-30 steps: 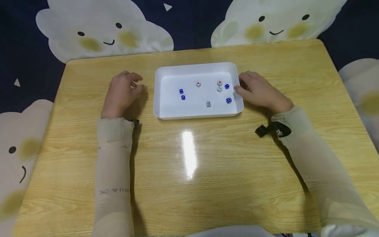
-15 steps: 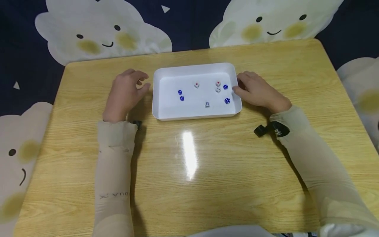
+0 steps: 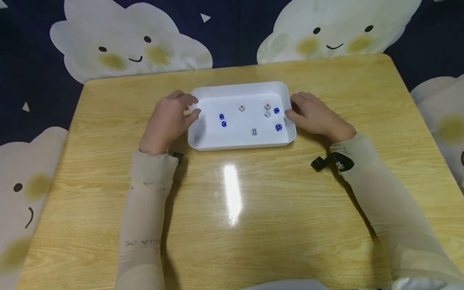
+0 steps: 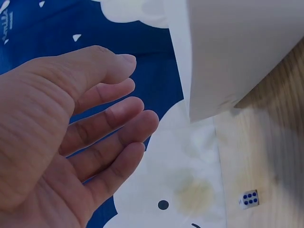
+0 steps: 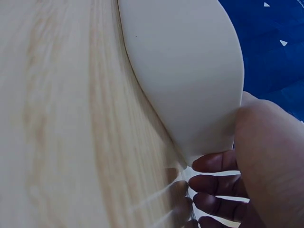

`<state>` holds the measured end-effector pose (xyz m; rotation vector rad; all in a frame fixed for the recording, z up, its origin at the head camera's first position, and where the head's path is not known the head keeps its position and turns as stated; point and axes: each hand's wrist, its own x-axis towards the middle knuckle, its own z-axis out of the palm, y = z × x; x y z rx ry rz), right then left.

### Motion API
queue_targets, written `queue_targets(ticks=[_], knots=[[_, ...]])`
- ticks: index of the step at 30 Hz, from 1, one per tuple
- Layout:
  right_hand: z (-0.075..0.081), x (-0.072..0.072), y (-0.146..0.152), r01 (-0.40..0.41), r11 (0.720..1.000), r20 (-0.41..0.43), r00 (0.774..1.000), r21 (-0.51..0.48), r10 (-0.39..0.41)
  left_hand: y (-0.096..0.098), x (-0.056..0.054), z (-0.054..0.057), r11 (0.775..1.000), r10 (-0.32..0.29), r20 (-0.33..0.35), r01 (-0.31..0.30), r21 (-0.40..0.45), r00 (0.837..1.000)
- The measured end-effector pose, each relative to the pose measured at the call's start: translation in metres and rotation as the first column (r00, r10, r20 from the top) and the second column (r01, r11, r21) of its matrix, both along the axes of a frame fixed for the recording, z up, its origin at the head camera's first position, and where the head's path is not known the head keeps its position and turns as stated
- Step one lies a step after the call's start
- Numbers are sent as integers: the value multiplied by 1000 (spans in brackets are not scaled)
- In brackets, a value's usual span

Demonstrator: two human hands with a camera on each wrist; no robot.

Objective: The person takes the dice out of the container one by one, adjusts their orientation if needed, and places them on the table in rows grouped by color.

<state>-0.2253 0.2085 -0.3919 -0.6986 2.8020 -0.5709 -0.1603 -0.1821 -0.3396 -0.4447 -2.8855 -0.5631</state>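
Note:
A shallow white tray (image 3: 232,143) lies on the wooden table with several dice in it. Two blue dice (image 3: 222,117) sit towards its left, two more blue dice (image 3: 278,127) at its right, among white dice (image 3: 254,131), some showing a red pip. My right hand (image 3: 315,114) grips the tray's right end, thumb over the rim and fingers against the outer wall. My left hand (image 3: 168,121) hovers at the left end, fingers loosely bent; the left wrist view shows a gap between fingertips and tray. A white die (image 4: 249,199) lies on the wood outside the tray.
Behind the table (image 3: 232,241) hangs a dark blue cloth (image 3: 232,32) with smiling clouds. A black strap camera (image 3: 319,164) juts from the right wrist.
My left hand has moved right, from beside the tray to its left rim, fingertips now overlapping it in the head view. My right hand keeps its hold; the dice look unmoved.

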Motion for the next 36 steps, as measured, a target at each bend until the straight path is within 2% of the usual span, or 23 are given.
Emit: queue_targets(ticks=[12, 21, 36], knots=[[-2, 1, 0, -11, 1000, -14, 1000, -9, 11, 12, 1, 0, 1000, -16, 46, 17, -19, 999], [-1, 1, 0, -17, 1000, -25, 1000, -15, 17, 18, 2, -3, 996, -68, 18, 69, -53, 997], [-2, 0, 1, -19, 1000, -21, 1000, -14, 19, 31, 6, -2, 987, -113, 26, 115, -111, 993]])
